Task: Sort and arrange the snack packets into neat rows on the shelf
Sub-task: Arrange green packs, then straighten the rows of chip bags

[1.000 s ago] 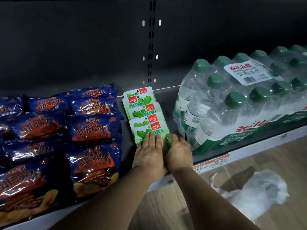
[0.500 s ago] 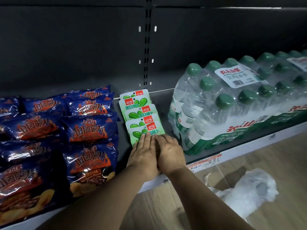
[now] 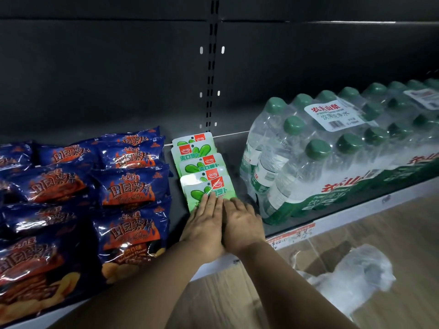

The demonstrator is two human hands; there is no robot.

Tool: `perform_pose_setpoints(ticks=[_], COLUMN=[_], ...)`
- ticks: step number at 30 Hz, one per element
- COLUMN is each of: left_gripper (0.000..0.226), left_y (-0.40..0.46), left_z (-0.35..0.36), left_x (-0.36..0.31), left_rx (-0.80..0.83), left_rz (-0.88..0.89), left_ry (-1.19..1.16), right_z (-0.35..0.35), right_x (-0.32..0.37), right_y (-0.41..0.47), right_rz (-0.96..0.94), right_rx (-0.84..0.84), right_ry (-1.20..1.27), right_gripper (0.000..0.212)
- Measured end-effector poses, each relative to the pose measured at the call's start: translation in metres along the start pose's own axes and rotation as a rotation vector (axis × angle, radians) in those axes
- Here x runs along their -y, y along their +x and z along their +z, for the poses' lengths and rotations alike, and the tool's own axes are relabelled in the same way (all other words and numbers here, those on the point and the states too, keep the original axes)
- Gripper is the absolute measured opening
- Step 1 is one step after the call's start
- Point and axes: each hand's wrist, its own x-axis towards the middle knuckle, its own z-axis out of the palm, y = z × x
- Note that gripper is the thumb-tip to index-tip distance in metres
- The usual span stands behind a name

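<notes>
both hands, left hand (image 3: 204, 224) and right hand (image 3: 242, 225), have slid a touch back along the green packets (image 3: 204, 172) on the shelf (image 3: 332, 217). each grip stays flat, fingers straight, pressing the front packet. the overlapping row between blue chip bags (image 3: 128, 186) and bottled water (image 3: 332, 148) looks nearly squared.

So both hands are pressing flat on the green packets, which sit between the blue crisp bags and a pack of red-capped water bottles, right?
Not quite: the caps are green, not red. The head view shows both the left hand and the right hand lying flat on the front of the green packets, which sit between the blue crisp bags and the pack of water bottles.
</notes>
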Motion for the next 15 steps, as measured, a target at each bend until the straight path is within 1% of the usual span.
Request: perform_pose_setpoints(ticks=[3,7,10,12,15], left_gripper=[0.103,0.103,0.102,0.099,0.096], left_y=[-0.008,-0.019,-0.022,-0.023,-0.02], left_z=[0.002,0.007,0.011,0.013,0.015], left_x=[-0.006,-0.015,-0.016,-0.016,-0.013], left_rx=[-0.085,-0.168,-0.181,-0.197,-0.266], left_rz=[-0.055,-0.164,-0.277,-0.357,-0.447], left_ry=[-0.066,-0.183,-0.268,-0.403,-0.641], right_z=[-0.002,-0.004,-0.003,-0.001,-0.001], right_x=[0.001,0.002,0.001,0.0,0.0], right_y=[0.002,0.003,0.004,0.006,0.009], right_rz=[0.032,0.087,0.126,0.164,0.238], right_rx=[-0.018,-0.034,-0.039,-0.049,-0.046], right_ry=[0.044,0.142,0.245,0.337,0.452], right_gripper=[0.044,0.047,0.049,0.047,0.048])
